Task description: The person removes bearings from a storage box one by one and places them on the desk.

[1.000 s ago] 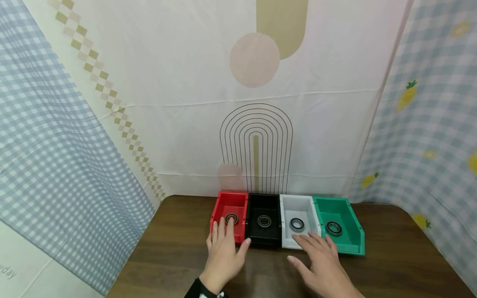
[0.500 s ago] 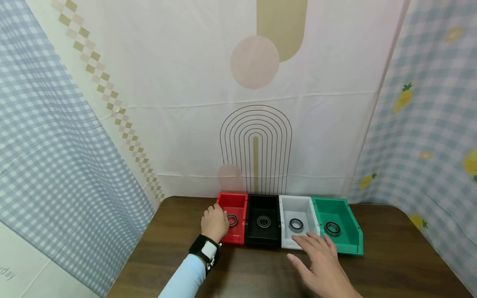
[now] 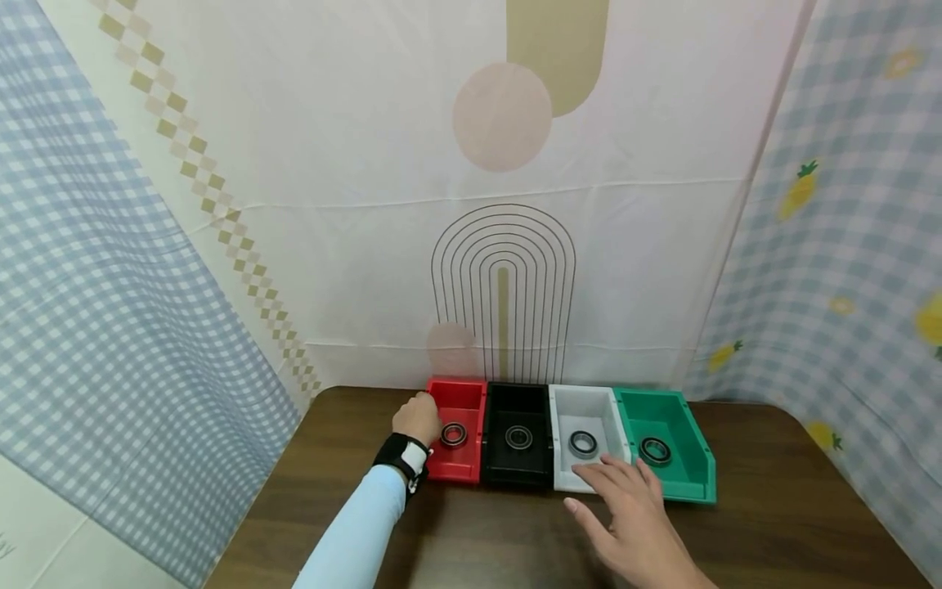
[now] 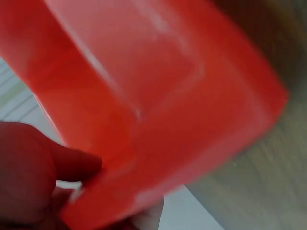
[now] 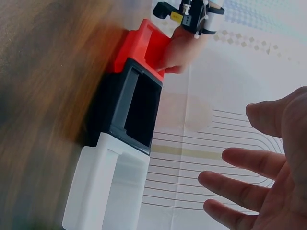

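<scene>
My left hand (image 3: 417,417) grips the left wall of the red bin (image 3: 458,472). In the left wrist view the thumb (image 4: 79,165) lies over that wall's inner side, and fingers show past its outer side. A ball bearing (image 3: 454,445) lies on the red bin's floor, beside the hand. My right hand (image 3: 633,523) holds nothing, with fingers spread in front of the white bin (image 3: 562,479) and the green bin (image 3: 699,491). The white bin has a bearing (image 3: 583,456) in it, and so does the green one, a darker bearing (image 3: 655,463).
Between red and white stands a black bin (image 3: 518,476) with another bearing (image 3: 518,447) inside. All the bins sit side by side on a brown wooden table (image 3: 294,515). Behind them hangs a patterned white cloth (image 3: 383,286), with checked cloth (image 3: 110,245) at the left side.
My left hand has moved from over the red bin's front to its left wall and now grips it. The right hand has barely moved. The bins stay in their row.
</scene>
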`<state>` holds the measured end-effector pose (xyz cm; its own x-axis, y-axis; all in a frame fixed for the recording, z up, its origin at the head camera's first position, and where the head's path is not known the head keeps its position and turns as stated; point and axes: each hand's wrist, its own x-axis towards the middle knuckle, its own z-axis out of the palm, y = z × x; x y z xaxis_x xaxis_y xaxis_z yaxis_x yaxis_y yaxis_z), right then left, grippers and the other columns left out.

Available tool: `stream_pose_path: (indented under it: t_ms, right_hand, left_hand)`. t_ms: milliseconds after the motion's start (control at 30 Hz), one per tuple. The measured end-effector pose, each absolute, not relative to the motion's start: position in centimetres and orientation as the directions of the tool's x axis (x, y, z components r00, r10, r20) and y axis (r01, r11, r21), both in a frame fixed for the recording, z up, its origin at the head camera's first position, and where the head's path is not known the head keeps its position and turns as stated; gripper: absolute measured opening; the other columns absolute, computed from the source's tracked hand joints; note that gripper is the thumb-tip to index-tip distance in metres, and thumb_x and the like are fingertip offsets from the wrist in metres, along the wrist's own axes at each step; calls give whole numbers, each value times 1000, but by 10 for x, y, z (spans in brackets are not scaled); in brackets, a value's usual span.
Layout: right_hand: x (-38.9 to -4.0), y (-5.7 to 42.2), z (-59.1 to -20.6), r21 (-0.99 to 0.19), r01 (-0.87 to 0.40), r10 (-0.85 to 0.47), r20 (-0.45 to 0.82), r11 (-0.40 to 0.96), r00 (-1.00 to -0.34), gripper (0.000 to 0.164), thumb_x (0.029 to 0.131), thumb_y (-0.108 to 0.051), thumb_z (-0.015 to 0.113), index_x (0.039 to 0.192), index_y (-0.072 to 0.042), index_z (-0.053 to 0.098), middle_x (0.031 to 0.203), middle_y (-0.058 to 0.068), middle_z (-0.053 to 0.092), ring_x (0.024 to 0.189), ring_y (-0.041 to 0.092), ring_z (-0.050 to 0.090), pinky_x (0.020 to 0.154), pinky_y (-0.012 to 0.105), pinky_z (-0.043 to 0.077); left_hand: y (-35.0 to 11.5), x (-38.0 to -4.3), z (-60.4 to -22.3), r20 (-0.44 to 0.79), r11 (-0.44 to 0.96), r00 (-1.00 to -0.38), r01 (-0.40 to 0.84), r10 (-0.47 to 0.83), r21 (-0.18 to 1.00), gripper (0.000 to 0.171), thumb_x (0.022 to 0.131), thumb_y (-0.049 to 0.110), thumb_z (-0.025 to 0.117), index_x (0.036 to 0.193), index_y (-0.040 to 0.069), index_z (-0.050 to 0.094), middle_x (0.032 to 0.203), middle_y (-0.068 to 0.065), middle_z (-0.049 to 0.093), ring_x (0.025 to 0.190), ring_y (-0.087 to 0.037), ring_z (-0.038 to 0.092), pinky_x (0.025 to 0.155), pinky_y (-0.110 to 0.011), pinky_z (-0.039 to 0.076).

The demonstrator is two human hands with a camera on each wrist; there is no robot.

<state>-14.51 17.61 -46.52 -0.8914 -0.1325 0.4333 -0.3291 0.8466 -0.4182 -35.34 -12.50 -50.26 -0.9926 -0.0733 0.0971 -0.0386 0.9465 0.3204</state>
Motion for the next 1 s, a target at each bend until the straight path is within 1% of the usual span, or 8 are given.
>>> stream_pose_path:
  t_ms: [100, 167, 267, 333, 467, 800, 867, 1000]
  right_hand:
    - [-145, 174, -466, -417, -334, -138, 434, 845, -890, 35, 96, -37, 80, 127, -20, 77, 130, 5, 77, 131, 40, 63, 114, 75, 27]
    - [-145, 172, -466, -419, -339, -141, 434, 843, -890, 35, 96, -37, 80, 127, -20, 77, 130, 5, 77, 132, 39, 63, 115, 74, 27]
    - [-146, 171, -467, -424, -337, -143, 426, 841, -893, 35, 97, -38, 79, 127, -20, 77, 130, 3, 77, 133, 38, 62, 116, 74, 26]
    - [-146, 170, -467, -428, -332, -143, 417, 840, -898, 35, 97, -39, 78, 127, -20, 77, 130, 3, 77, 134, 38, 62, 117, 73, 26]
    - [-148, 167, -468, -444, -321, -141, 391, 836, -909, 35, 97, -39, 79, 126, -20, 78, 130, 3, 77, 135, 38, 61, 116, 74, 26]
    - [-150, 161, -473, -444, -334, -179, 356, 831, -917, 32, 97, -43, 77, 122, -23, 79, 126, -3, 77, 135, 33, 61, 118, 73, 27]
    - [-149, 160, -474, -442, -340, -186, 355, 830, -916, 32, 97, -44, 77, 122, -24, 79, 125, -4, 77, 134, 31, 62, 117, 73, 28]
    - [-148, 159, -473, -433, -353, -200, 359, 830, -912, 31, 98, -44, 76, 122, -25, 78, 125, -5, 77, 134, 31, 62, 117, 72, 29]
  left_hand:
    - [-131, -361, -505, 38, 954, -999, -25, -38, 299, 23, 96, 15, 72, 107, -5, 67, 98, -20, 76, 89, -35, 77, 75, -50, 63]
    - [-133, -363, -507, 8, 956, -1000, -18, -21, 293, 31, 96, 16, 72, 115, -7, 65, 100, -21, 76, 89, -35, 77, 76, -50, 63]
    - [-134, -362, -507, 4, 958, -1000, -18, -20, 286, 45, 95, 18, 75, 127, -10, 60, 103, -23, 76, 90, -35, 78, 77, -51, 63]
    - [-133, -361, -509, 29, 959, -999, -20, -30, 282, 49, 94, 20, 77, 128, -10, 59, 102, -24, 77, 89, -36, 77, 76, -51, 63]
    - [-133, -361, -516, 61, 950, -996, -36, -58, 310, 46, 94, 20, 76, 126, -8, 59, 98, -22, 76, 85, -36, 76, 74, -52, 62]
    - [-138, -367, -526, 23, 909, -995, -81, -99, 408, 35, 95, 15, 69, 122, -5, 58, 90, -19, 73, 81, -35, 74, 70, -52, 59]
    - [-142, -375, -537, 42, 918, -995, -65, -88, 391, 37, 94, 16, 69, 123, -5, 58, 89, -19, 73, 80, -35, 73, 68, -52, 58]
    - [-140, -377, -534, 23, 918, -996, -70, -86, 391, 42, 94, 16, 69, 128, -5, 57, 92, -19, 74, 82, -35, 73, 71, -53, 59]
